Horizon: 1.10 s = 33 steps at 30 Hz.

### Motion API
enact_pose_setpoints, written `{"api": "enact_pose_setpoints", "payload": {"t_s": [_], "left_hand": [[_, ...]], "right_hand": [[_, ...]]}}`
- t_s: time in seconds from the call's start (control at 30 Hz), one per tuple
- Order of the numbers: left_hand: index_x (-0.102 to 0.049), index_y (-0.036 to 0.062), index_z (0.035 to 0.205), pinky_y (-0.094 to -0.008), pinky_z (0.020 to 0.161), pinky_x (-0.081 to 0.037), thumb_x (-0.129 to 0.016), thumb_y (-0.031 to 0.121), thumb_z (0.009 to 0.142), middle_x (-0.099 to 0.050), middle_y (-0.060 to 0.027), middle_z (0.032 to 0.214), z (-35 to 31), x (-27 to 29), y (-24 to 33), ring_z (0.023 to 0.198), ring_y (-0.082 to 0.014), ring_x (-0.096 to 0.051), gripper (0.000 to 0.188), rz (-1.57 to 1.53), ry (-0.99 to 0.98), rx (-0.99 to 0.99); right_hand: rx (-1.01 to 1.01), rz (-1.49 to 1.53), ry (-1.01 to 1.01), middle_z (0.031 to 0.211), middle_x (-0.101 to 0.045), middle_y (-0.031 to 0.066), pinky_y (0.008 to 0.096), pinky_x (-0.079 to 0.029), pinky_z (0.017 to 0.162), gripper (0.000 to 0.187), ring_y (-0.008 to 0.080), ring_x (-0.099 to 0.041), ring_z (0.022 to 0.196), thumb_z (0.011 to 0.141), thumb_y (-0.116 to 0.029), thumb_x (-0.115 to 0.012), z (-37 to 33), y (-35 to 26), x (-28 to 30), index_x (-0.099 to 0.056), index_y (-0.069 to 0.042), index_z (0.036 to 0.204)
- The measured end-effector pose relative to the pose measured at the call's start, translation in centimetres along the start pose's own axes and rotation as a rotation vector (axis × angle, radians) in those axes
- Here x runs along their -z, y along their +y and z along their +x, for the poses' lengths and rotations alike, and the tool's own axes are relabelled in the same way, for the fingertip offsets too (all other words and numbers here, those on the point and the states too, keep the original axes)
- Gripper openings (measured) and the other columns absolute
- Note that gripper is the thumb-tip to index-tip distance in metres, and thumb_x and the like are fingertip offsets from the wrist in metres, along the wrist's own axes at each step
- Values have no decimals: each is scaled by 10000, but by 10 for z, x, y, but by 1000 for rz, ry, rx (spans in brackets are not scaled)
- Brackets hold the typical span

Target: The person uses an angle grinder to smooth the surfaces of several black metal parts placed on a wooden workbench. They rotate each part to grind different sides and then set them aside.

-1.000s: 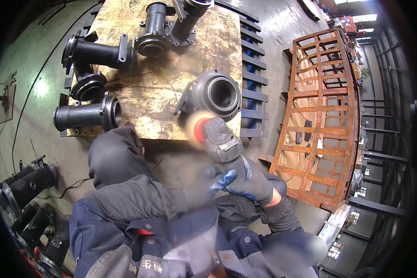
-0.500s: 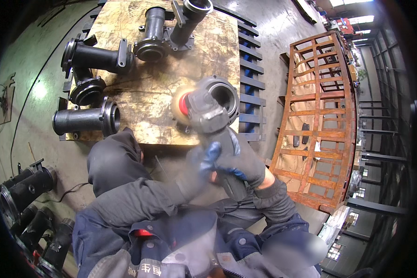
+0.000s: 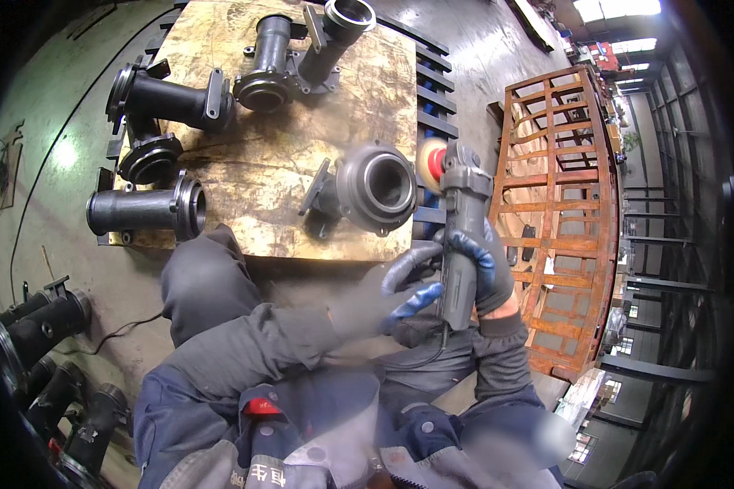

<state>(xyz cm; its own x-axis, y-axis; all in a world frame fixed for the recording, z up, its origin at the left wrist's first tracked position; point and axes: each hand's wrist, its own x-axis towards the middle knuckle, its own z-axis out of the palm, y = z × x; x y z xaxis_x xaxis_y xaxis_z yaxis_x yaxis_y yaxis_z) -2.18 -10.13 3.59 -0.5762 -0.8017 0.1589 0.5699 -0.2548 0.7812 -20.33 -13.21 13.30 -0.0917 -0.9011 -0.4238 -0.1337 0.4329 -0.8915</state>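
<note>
My right hand point(image 3: 494, 269), in a grey glove with blue-coated fingers, grips a dark angle grinder point(image 3: 466, 196) by its body. The grinder's head points away from me, and a tan disc with a red centre point(image 3: 434, 165) faces left. My left hand point(image 3: 408, 285), gloved alike, is open beside the grinder's body, fingers apart; whether the fingertips touch it I cannot tell. Left of the disc, a black flanged pipe casting point(image 3: 352, 189) sits on the worn wooden tabletop point(image 3: 253, 208), its round bore facing up toward me. Neither hand touches this casting.
Several more black castings point(image 3: 175, 102) lie and stand along the table's left and far sides. Others are stacked on the floor point(image 3: 49, 326) at lower left. A rusty orange metal frame point(image 3: 559, 181) stands at right. Black slats point(image 3: 435, 100) edge the table, and a cord point(image 3: 424, 357) hangs from the grinder.
The grinder has moved right, off the flanged casting and past the table's right edge, and now points straighter away. My left hand has come off the grinder's body and opened. The casting shows fully.
</note>
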Motion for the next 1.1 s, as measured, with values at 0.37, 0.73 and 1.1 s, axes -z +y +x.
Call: {"api": "enact_pose_setpoints", "payload": {"t_s": [0.37,0.73,1.1], "left_hand": [[-245,64,1557,-318,1000,-454,-623,243,983,-586,-111,1292,17,5,-16,1179,-160,-552,711,13,123,-5],[-207,37,1563,-312,965,-482,-631,274,973,-543,-153,1348,29,15,-7,1169,-171,-574,764,-34,219,59],[-209,45,1558,-312,967,-476,-638,271,970,-625,-127,1227,31,8,-9,1138,-179,-598,762,-68,108,172]], "right_hand": [[199,-74,-68,1021,-618,59,269,-537,742,502,143,-621,880,840,-107,-739,39,11,-9,-513,-4,1276],[175,-210,-204,991,-628,52,273,-537,745,451,131,-627,847,845,-125,-721,79,4,-15,-540,-6,1240],[32,-161,-135,980,-652,71,286,-548,750,418,145,-649,843,863,-103,-700,64,13,1,-539,2,1234]]}}
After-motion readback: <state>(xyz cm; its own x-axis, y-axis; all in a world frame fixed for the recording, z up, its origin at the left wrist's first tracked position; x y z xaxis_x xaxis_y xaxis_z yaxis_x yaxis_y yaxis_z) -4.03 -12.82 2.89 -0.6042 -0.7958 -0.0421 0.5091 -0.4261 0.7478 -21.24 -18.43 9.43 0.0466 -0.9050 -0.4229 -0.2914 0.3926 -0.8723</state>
